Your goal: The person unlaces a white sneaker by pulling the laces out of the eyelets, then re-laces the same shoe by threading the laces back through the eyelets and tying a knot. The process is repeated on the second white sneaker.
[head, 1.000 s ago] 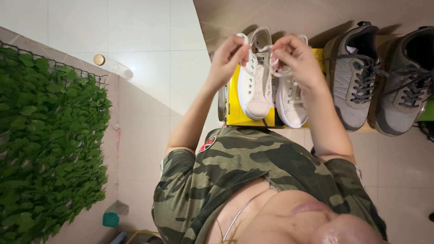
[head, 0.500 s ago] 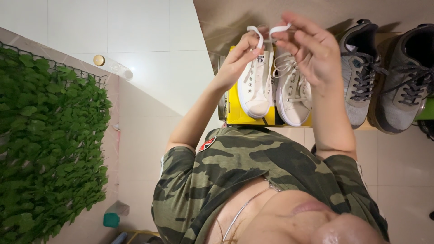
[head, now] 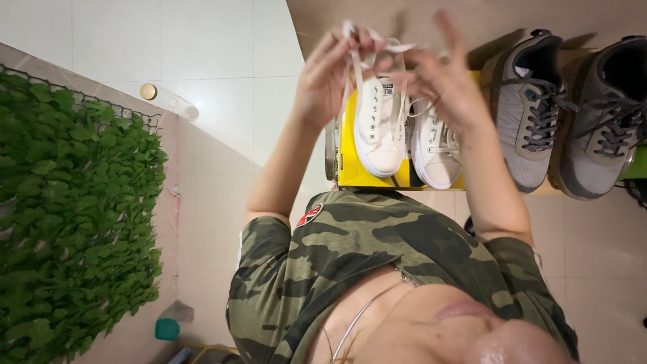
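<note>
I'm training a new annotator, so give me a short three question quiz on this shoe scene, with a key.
1. True or false: both hands, the left hand and the right hand, hold the flat white shoelace.
2. Which shoe is the lace over? A) the unlaced white canvas sneaker B) the grey mesh trainer
3. What do the white sneakers rest on?

Key: 1 true. 2 A. 3 the yellow cardboard box.

Bright even indoor light; raised hands motion-blurred, soft shadows.
</note>
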